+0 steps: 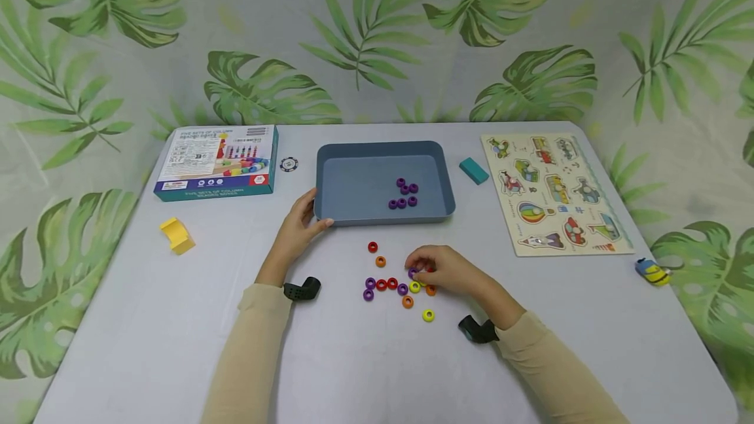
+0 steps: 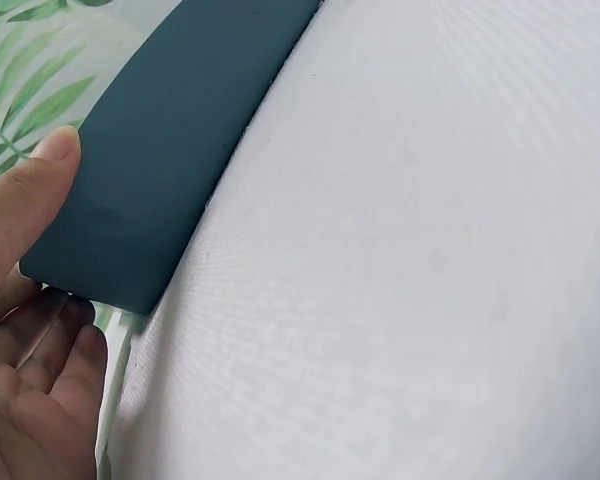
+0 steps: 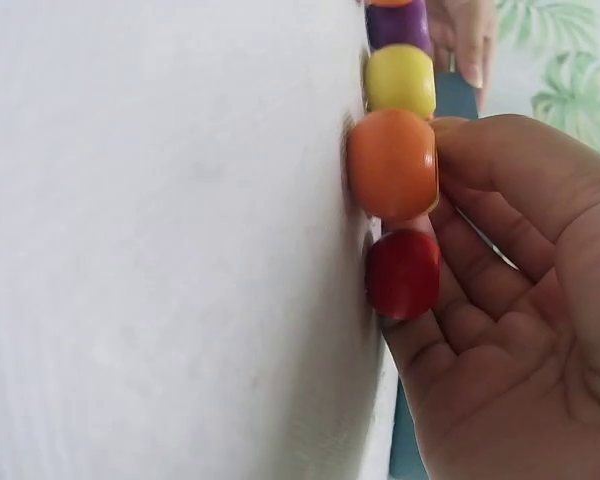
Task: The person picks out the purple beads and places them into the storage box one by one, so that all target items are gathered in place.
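A blue-grey tray (image 1: 385, 220) lies on the table with several purple beads (image 1: 402, 203) inside, toward its right half. My left hand (image 1: 297, 228) holds the tray's near left corner, thumb on the front wall (image 2: 170, 170) and fingers round the side. In front of the tray, my right hand (image 1: 448, 270) pinches a purple bead (image 1: 412, 273) between thumb and forefinger. Loose beads lie around and below that hand: a red bead (image 1: 373, 247), an orange bead (image 1: 408, 302), a yellow bead (image 1: 428, 315) and others. The right wrist view shows an orange bead (image 3: 393, 165) in front of the fingers.
A boxed bead set (image 1: 216, 163) and a poker chip (image 1: 288, 164) are at the back left, a yellow arched block (image 1: 177, 235) nearer. Right of the tray lie a teal block (image 1: 474, 171), a wooden picture puzzle (image 1: 556, 195) and a small blue-yellow toy (image 1: 652, 272).
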### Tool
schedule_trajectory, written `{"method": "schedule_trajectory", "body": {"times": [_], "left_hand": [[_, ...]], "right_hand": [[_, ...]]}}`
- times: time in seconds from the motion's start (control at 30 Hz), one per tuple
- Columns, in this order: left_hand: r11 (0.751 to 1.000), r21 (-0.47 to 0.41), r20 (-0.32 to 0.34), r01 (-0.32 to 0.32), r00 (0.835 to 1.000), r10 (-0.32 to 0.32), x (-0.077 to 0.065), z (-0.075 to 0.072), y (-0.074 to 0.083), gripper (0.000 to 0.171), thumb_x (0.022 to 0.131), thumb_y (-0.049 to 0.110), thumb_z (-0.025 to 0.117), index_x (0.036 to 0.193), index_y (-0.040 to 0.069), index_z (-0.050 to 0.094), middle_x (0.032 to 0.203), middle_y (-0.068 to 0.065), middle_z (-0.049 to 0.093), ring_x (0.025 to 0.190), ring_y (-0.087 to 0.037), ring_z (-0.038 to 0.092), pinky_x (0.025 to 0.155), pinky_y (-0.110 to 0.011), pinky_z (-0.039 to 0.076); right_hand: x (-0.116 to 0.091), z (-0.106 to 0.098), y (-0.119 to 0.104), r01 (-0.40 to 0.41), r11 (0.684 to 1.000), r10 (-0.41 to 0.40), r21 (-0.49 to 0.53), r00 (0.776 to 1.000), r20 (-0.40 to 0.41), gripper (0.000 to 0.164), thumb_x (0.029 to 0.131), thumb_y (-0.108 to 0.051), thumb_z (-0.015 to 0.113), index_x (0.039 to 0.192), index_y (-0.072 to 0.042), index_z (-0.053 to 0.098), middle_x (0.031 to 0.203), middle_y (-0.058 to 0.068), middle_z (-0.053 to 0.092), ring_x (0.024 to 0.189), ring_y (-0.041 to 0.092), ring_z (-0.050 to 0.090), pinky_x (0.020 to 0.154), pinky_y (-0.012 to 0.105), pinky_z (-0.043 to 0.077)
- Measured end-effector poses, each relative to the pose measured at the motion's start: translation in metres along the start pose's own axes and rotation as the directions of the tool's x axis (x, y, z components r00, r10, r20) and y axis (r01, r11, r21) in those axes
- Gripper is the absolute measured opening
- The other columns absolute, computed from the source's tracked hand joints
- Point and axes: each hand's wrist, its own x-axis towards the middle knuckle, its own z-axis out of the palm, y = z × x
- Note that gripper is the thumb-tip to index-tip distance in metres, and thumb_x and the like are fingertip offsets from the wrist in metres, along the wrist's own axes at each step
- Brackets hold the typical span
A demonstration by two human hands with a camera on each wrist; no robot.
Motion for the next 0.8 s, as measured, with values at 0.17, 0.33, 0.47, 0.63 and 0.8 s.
{"method": "schedule_trajectory", "body": {"times": [0.17, 0.33, 0.47, 0.63, 0.8], "left_hand": [[1.000, -0.007, 0.003, -0.008, 1.000, 0.008, 0.000, -0.001, -0.001, 0.071, 0.074, 0.015, 0.062, 0.130, 0.001, 0.021, 0.132, -0.012, 0.020, 0.119, -0.026, 0.023, 0.097, -0.032, 0.023], [1.000, 0.003, 0.003, 0.003, 1.000, -0.003, 0.002, -0.001, -0.009, 0.073, 0.072, 0.023, 0.062, 0.131, 0.008, 0.022, 0.133, -0.007, 0.020, 0.119, -0.022, 0.024, 0.097, -0.027, 0.024], [0.999, 0.038, 0.001, 0.010, 1.000, -0.011, 0.006, -0.001, -0.020, 0.076, 0.070, 0.033, 0.062, 0.131, 0.013, 0.023, 0.133, -0.002, 0.021, 0.118, -0.015, 0.025, 0.095, -0.021, 0.025], [0.999, 0.039, 0.001, 0.008, 1.000, -0.008, 0.006, -0.001, -0.024, 0.077, 0.070, 0.035, 0.062, 0.132, 0.011, 0.022, 0.132, -0.001, 0.021, 0.118, -0.014, 0.025, 0.095, -0.020, 0.025], [1.000, 0.002, 0.007, 0.002, 1.000, -0.002, 0.002, 0.000, -0.007, 0.072, 0.074, 0.022, 0.062, 0.131, 0.004, 0.021, 0.132, -0.008, 0.020, 0.119, -0.023, 0.024, 0.097, -0.028, 0.024]], "right_hand": [[0.001, -0.001, -0.003, -0.010, 1.000, 0.010, 0.011, 0.998, -0.066, 0.014, 0.074, -0.011, 0.061, 0.086, -0.016, 0.060, 0.076, -0.007, 0.054, 0.068, 0.011, 0.048, 0.060, 0.023, 0.046], [0.007, -0.015, -0.012, 0.032, 0.998, -0.023, 0.045, 0.983, -0.185, 0.015, 0.075, -0.013, 0.059, 0.090, -0.013, 0.061, 0.082, -0.008, 0.056, 0.072, 0.010, 0.049, 0.067, 0.026, 0.046], [0.020, -0.034, -0.025, 0.114, 0.988, -0.083, 0.101, 0.957, -0.276, 0.019, 0.076, -0.011, 0.059, 0.093, -0.003, 0.059, 0.087, 0.001, 0.057, 0.075, 0.015, 0.051, 0.069, 0.029, 0.046], [0.047, -0.054, -0.036, 0.117, 0.974, -0.038, 0.193, 0.929, -0.369, 0.022, 0.078, -0.007, 0.057, 0.097, 0.004, 0.056, 0.092, 0.014, 0.055, 0.082, 0.022, 0.052, 0.073, 0.032, 0.046], [0.084, -0.059, -0.008, 0.039, 0.981, 0.043, 0.192, 0.915, -0.402, 0.022, 0.077, -0.018, 0.058, 0.096, -0.006, 0.059, 0.093, 0.004, 0.057, 0.081, 0.013, 0.053, 0.069, 0.027, 0.047]]}}
